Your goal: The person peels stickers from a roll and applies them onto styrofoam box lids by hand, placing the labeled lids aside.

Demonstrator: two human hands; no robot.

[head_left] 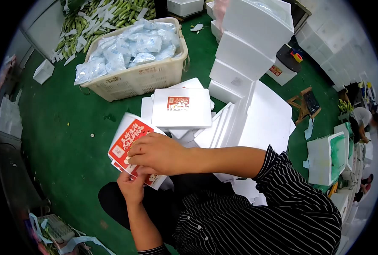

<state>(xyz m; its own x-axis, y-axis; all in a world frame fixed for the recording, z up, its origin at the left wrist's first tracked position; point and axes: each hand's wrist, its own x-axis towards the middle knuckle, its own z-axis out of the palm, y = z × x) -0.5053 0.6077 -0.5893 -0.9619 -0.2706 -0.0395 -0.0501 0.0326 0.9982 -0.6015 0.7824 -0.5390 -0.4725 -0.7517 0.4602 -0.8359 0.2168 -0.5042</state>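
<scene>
A small stack of red-and-white printed sticker sheets [131,134] is held over my lap, tilted, its white backing showing at the edges. My left hand [131,188] pinches the lower edge of the sheets between thumb and fingers. Across the printed face lies my right hand [165,154], its fingers bent and closed at the same lower edge, close to the left fingertips. What exactly the right fingertips grip is partly hidden. Just beyond the hands, a white foam lid [159,117] with a red sticker [178,103] rests on other foam lids.
A cream plastic crate [142,78] heaped with ice packs [142,42] stands ahead. Tall stacked foam boxes [244,51] rise at the right, beside leaning foam panels [267,114]. Green vegetables [121,12] lie behind the crate. A folding stool [306,104] and another person [362,121] are farther right.
</scene>
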